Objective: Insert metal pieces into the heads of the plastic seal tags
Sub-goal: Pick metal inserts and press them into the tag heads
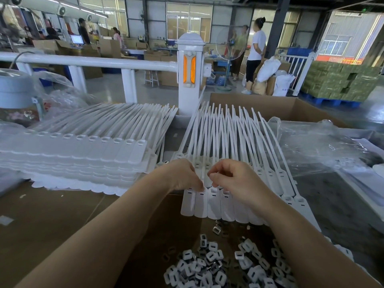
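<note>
Left hand [182,175] and right hand [232,177] close together, fingers curled, forearms extended forward.
</note>
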